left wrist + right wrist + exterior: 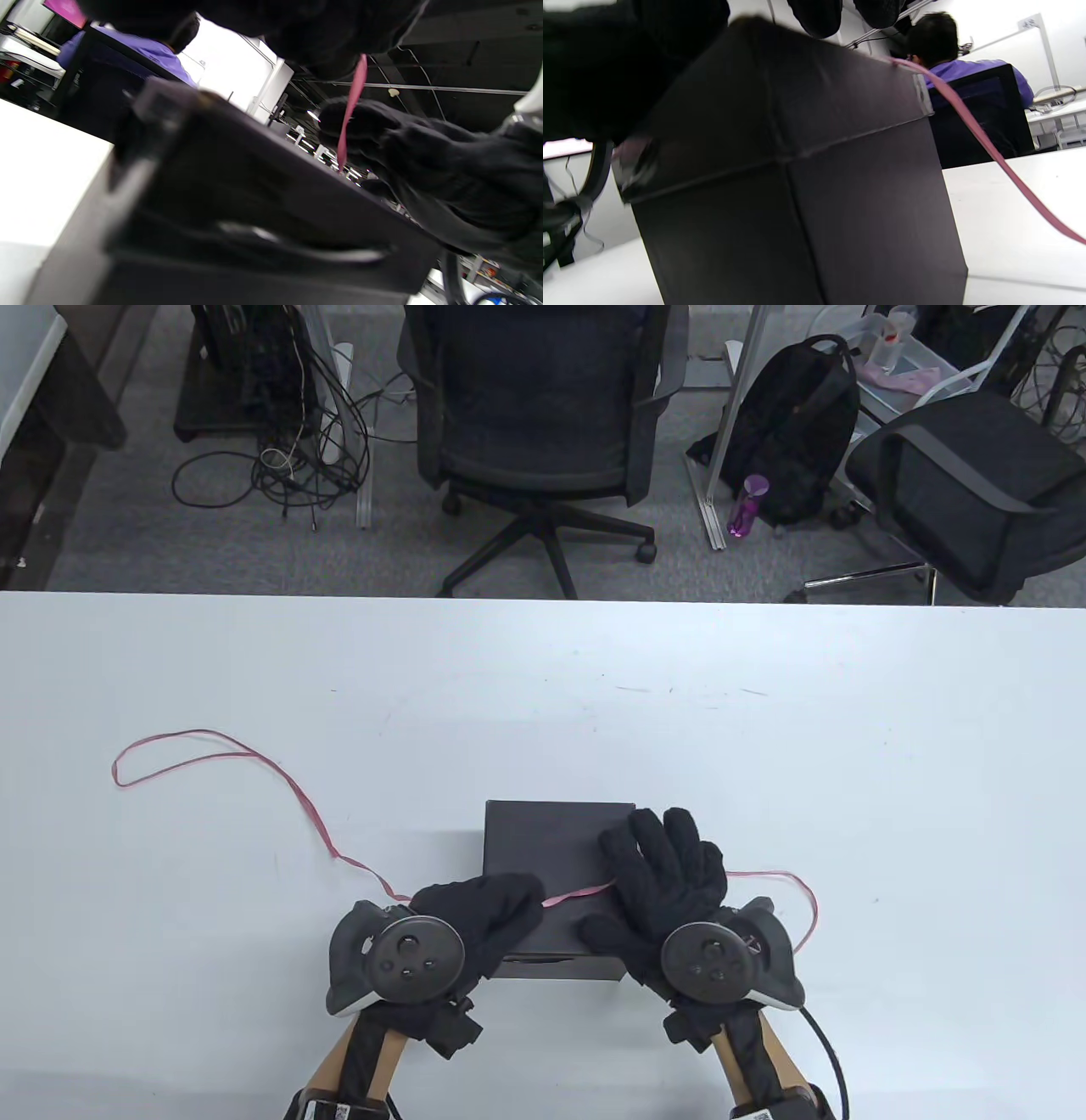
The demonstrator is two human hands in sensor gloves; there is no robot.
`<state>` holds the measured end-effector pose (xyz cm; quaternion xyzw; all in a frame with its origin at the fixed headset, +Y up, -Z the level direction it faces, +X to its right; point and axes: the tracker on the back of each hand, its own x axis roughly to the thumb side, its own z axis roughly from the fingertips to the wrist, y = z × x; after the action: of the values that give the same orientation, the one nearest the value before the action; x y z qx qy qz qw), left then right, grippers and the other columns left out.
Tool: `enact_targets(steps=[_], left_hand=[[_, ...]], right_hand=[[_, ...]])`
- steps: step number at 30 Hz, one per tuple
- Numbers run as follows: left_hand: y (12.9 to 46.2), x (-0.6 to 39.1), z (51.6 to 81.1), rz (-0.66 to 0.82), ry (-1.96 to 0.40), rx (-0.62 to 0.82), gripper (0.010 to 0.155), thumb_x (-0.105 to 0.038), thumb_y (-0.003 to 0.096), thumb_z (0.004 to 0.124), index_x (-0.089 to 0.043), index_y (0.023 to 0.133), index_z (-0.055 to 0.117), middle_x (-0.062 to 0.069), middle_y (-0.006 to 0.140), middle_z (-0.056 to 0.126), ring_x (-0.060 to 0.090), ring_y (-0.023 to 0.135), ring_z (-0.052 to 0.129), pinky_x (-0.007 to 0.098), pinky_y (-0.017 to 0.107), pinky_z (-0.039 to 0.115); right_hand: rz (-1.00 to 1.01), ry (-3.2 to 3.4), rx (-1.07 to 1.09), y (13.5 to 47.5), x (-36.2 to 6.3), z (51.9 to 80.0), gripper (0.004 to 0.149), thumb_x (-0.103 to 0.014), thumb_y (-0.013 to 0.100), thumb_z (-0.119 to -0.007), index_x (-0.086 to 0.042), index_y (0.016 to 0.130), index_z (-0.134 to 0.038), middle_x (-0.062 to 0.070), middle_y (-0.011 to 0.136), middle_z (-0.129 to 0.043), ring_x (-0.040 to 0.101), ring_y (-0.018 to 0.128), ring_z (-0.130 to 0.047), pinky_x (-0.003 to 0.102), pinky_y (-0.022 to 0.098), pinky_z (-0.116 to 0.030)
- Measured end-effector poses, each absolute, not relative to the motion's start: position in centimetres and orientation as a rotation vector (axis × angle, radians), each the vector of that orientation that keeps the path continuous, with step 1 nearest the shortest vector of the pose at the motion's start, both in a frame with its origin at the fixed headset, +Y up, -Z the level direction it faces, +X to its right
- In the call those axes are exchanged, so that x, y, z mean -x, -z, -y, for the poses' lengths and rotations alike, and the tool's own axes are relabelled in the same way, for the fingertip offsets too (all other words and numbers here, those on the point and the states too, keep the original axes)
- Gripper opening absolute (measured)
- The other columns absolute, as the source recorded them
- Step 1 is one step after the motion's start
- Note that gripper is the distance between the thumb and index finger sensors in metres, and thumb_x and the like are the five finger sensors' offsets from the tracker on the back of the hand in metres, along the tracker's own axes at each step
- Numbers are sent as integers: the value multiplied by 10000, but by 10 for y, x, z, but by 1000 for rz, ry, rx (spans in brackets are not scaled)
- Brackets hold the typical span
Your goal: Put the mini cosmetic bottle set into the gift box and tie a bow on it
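The black gift box (551, 844) stands closed near the table's front edge; no bottles show. A thin pink ribbon (579, 892) runs across its lid, with a long loop on the table to the left and a short loop to the right. My left hand (509, 903) is curled at the box's left front corner and pinches the ribbon (350, 112), which hangs from its fingers (322, 38). My right hand (662, 848) lies flat with spread fingers on the right of the lid, pressing the ribbon (984, 144) down. The box (797, 178) fills the right wrist view.
The white table (764, 729) ends at its far edge, with two office chairs (543, 415) and a black backpack (797, 432) on the floor beyond. A person in a purple top (971, 67) sits in the background. A black cable (827, 1052) trails from my right wrist.
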<state>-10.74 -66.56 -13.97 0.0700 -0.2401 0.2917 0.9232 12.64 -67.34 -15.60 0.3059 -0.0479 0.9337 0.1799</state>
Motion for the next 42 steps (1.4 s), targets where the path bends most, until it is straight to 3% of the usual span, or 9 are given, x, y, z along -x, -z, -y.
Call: enact_targets(steps=[3,7,10,13,17,20,23,30,42], left_hand=[[137,100,667,525,-599,-133,419,-515,547,693,-292,878,821,-183,505,898,51,185,901,309,277,896],[135,98,667,532,-592,-148,420,-516,548,687,-298,884,815,-182,513,897,53,192,904,312,281,894],[136,99,667,532,-597,-146,424,-517,551,680,-297,888,812,-182,519,897,53,196,906,311,284,895],[139,104,667,513,-612,-148,427,-516,554,666,-294,889,813,-180,520,899,52,197,907,311,285,895],[143,116,667,470,-606,-164,424,-517,555,661,-297,882,816,-181,514,898,50,189,901,308,278,893],[147,128,666,424,-583,-173,426,-521,551,667,-293,875,824,-179,505,901,49,180,896,306,270,891],[151,139,666,388,-561,-166,426,-524,549,670,-291,868,830,-180,499,902,47,173,893,304,264,890],[160,159,671,314,-542,-124,421,-531,543,683,-293,853,841,-180,490,904,47,166,888,302,257,889],[172,175,692,220,-469,-60,419,-532,533,697,-292,843,845,-182,484,904,46,162,886,300,254,889]], right_hand=[[131,-2684,-866,155,-117,678,826,-463,576,-697,19,1177,-398,408,1151,-301,675,942,-180,879,559,-294],[149,-2616,-846,154,-116,675,610,-354,607,-655,-84,1142,-545,396,1144,-367,670,942,-222,872,558,-315],[257,-2498,-821,153,-120,669,427,-260,585,-623,-54,918,-794,350,1118,-499,637,957,-327,851,567,-369],[351,-2403,-788,150,-128,657,413,-230,566,-616,-14,868,-796,337,1052,-646,605,914,-579,749,598,-533],[402,-2362,-693,156,-145,650,408,-233,562,-609,-36,874,-785,291,891,-845,295,572,-976,496,440,-839],[400,-2355,-577,165,-164,654,405,-250,567,-609,-58,876,-786,240,756,-933,142,306,-957,375,284,-868],[435,-2434,-483,170,-179,656,405,-261,570,-608,-70,880,-786,169,614,-975,84,188,-904,315,184,-854],[479,-2690,-284,182,-210,670,413,-270,574,-606,-75,894,-779,77,481,-958,73,137,-874,287,129,-834],[205,-2947,-14,203,-246,723,419,-276,572,-602,-83,902,-775,69,461,-953,75,122,-863,280,108,-824]])
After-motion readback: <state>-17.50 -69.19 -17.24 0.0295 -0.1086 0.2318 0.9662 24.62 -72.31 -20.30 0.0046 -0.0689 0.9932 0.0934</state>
